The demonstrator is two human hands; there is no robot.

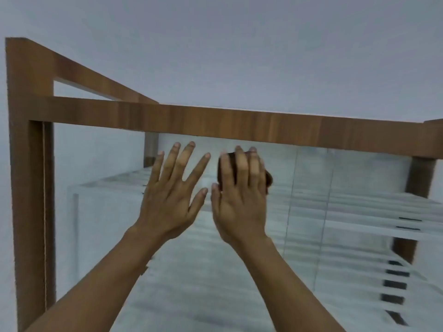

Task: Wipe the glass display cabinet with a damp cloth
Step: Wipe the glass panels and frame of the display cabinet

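Right grip (239, 195) on cloth (269, 179) (left grip (171, 195) splayed)

Glass display cabinet (239, 122) with brown wooden frame, spanning the middle and lower frame, front pane hazy with reflections, small dark brown cloth (269, 180) flat against the glass just under the top rail, near centre

An indoor room, shop or home unclear: a wood-framed glass cabinet (239, 121) with glass shelves (359, 207) fills the middle and right, a bare pale wall (239, 44) across the top.
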